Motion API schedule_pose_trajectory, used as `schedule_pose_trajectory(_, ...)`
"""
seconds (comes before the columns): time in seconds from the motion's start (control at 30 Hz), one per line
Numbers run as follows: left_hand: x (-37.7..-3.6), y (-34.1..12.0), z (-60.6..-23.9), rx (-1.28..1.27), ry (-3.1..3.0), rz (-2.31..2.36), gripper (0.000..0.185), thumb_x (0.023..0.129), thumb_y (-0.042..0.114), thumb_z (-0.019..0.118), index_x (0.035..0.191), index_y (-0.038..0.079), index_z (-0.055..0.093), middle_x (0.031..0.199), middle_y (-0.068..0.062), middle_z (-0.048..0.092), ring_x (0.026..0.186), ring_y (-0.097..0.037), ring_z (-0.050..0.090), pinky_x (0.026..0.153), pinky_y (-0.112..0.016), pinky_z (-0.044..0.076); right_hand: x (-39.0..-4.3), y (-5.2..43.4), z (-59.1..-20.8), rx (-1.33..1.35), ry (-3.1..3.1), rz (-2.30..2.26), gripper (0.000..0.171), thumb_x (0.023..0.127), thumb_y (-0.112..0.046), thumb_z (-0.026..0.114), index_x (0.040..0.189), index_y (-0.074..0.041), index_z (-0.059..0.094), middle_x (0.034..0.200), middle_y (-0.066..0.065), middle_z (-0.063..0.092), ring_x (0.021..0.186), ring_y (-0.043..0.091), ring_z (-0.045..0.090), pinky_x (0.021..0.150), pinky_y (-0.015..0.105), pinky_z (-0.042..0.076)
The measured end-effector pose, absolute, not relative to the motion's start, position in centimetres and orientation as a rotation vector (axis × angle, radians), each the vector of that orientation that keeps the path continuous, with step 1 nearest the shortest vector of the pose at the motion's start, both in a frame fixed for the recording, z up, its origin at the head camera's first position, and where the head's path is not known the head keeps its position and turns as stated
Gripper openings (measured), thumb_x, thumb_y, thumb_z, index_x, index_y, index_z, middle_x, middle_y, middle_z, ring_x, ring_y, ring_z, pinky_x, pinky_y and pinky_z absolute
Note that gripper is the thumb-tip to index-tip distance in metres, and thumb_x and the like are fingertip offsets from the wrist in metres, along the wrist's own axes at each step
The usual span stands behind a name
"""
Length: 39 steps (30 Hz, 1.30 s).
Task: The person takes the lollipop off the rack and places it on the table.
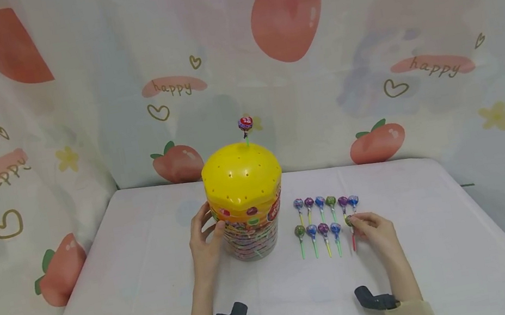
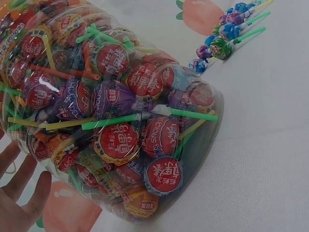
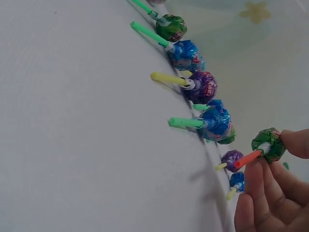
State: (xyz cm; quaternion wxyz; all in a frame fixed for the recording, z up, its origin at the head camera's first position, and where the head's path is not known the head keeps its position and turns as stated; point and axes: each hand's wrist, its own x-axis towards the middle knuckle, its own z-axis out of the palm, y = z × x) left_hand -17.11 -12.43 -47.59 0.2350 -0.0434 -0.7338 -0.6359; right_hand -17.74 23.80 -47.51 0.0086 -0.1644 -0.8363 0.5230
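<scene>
A tall clear jar (image 1: 252, 237) with a domed yellow lid (image 1: 241, 173) stands on the table, packed with wrapped lollipops (image 2: 116, 99). From the lid's far side one red-and-purple lollipop (image 1: 245, 124) sticks up on its stick. My left hand (image 1: 205, 242) rests against the jar's left side, its fingers (image 2: 38, 191) spread. Between thumb and fingers, my right hand (image 1: 377, 228) pinches a green-wrapped lollipop (image 3: 268, 145) with a red stick. It is held at the right end of the front row of lollipops (image 1: 323, 229), with the stick toward me.
Behind the front row lies a second row of lollipops (image 1: 320, 202), wrapped in blue, purple and green. Both rows are on the white table (image 1: 157, 305), right of the jar. A fruit-printed cloth (image 1: 232, 28) hangs behind the table's back edge.
</scene>
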Motion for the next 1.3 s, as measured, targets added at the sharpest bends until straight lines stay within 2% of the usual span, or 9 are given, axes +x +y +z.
schedule_pose_trajectory(0.3,-17.0,-12.4,-47.3,-0.115,-2.016,-1.747,0.055,0.092,0.017,0.063,0.143,0.022,0.043,0.142,-0.003,0.048,0.129,-0.023,0.047,0.103,-0.056,0.044,-18.1,23.8,-48.8,-0.589,-2.65,1.607,0.042,0.094,-0.028,0.06,0.122,0.003,0.058,0.071,-0.011,0.064,0.061,0.001,0.058,0.055,0.017,0.048)
schedule_pose_trajectory(0.8,-17.0,-12.4,-47.5,-0.135,-2.012,-1.746,0.053,0.093,0.019,0.062,0.143,0.022,0.044,0.141,-0.004,0.048,0.129,-0.023,0.047,0.103,-0.057,0.044,-18.2,23.6,-49.3,-0.591,-2.706,1.455,0.036,0.093,-0.025,0.062,0.113,0.005,0.065,0.075,0.002,0.069,0.06,0.004,0.057,0.053,0.018,0.046)
schedule_pose_trajectory(1.17,-17.0,-12.3,-47.3,-0.125,-2.018,-1.745,0.055,0.092,0.01,0.061,0.143,0.019,0.043,0.142,-0.005,0.048,0.129,-0.021,0.046,0.103,-0.054,0.045,-18.2,23.8,-49.1,-0.603,-2.732,1.468,0.039,0.092,-0.027,0.06,0.115,0.004,0.065,0.074,0.0,0.069,0.064,0.005,0.058,0.054,0.017,0.047)
schedule_pose_trajectory(1.3,-17.0,-12.3,-47.3,-0.11,-2.029,-1.752,0.057,0.091,0.004,0.06,0.144,0.015,0.042,0.143,-0.008,0.047,0.13,-0.025,0.046,0.104,-0.056,0.043,-18.2,24.1,-49.1,-0.598,-2.721,1.489,0.039,0.092,-0.026,0.06,0.116,0.004,0.064,0.072,-0.001,0.069,0.063,0.005,0.059,0.054,0.016,0.048)
